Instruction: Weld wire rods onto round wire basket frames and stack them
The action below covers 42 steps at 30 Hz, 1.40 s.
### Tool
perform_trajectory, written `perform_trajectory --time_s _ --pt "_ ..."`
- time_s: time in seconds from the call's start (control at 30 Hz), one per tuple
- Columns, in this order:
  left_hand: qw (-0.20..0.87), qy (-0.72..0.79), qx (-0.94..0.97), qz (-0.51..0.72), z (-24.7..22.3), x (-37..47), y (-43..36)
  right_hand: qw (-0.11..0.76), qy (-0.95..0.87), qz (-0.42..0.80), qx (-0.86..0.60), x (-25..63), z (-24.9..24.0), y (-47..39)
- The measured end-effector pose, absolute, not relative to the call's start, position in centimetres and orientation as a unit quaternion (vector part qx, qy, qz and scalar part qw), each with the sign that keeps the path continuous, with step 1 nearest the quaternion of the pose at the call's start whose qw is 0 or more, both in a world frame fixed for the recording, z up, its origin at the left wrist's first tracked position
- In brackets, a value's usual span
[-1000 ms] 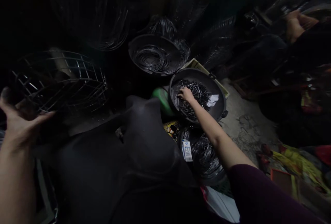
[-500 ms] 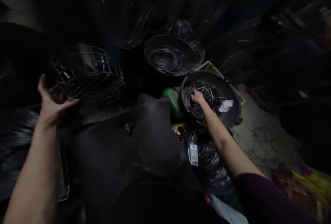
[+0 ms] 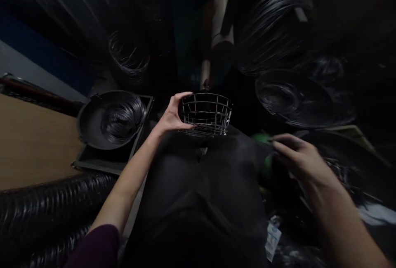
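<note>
A round wire basket hangs in front of me, above the dark apron over my lap. My left hand is closed on its left side, thumb below and fingers at the upper rim. My right hand is off to the right with thumb and forefinger pinched together. Whatever it may hold at the fingertips is too small and blurred to make out. Beside and beneath that arm lies a dark basin with short metal pieces in it, partly hidden by the arm.
Another basin with coiled wire stands at left on a frame. Behind right is a basin with wire coils. A pale post rises behind the basket. Black wrapped rolls lie lower left; something green is near my right hand.
My view has turned left. My right hand has come up out of the basin of metal pieces toward the basket. My left hand still holds the basket, now centred before me.
</note>
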<state>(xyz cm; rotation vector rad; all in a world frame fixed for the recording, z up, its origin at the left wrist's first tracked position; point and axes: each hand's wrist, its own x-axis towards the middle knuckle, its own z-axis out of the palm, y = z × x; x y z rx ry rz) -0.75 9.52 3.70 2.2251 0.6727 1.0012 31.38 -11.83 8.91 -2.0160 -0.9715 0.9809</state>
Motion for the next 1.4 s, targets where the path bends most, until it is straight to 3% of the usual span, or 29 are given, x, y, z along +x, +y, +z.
perform_trajectory --time_s 0.07,0.13,0.27,0.4,0.5,0.7,1.4 --pt "0.27 0.243 0.87 0.333 4.9 0.3 8.6 0.33 -0.395 0.502 -0.695 27.6 10.2 -8.7" --pt "0.243 0.242 0.891 0.298 5.6 1.2 8.1 0.311 -0.445 0.537 -0.645 25.1 10.4 -5.8" --pt "0.209 0.248 0.905 0.276 5.8 1.5 7.7 0.3 -0.624 0.295 -0.659 22.5 9.3 -3.1" --pt "0.207 0.262 0.897 0.291 5.5 0.8 7.6 0.141 -0.762 0.06 -0.629 21.3 8.6 -3.4" --pt "0.219 0.273 0.885 0.308 5.1 0.6 7.9 0.075 -0.8 -0.01 -0.595 21.1 8.4 -3.2" --pt "0.223 0.279 0.875 0.327 4.7 1.4 9.5 0.065 -0.819 -0.102 -0.562 22.0 8.8 -1.3" --pt "0.272 0.292 0.854 0.333 5.7 1.8 12.5 0.079 -0.802 -0.048 -0.59 22.3 10.6 2.1"
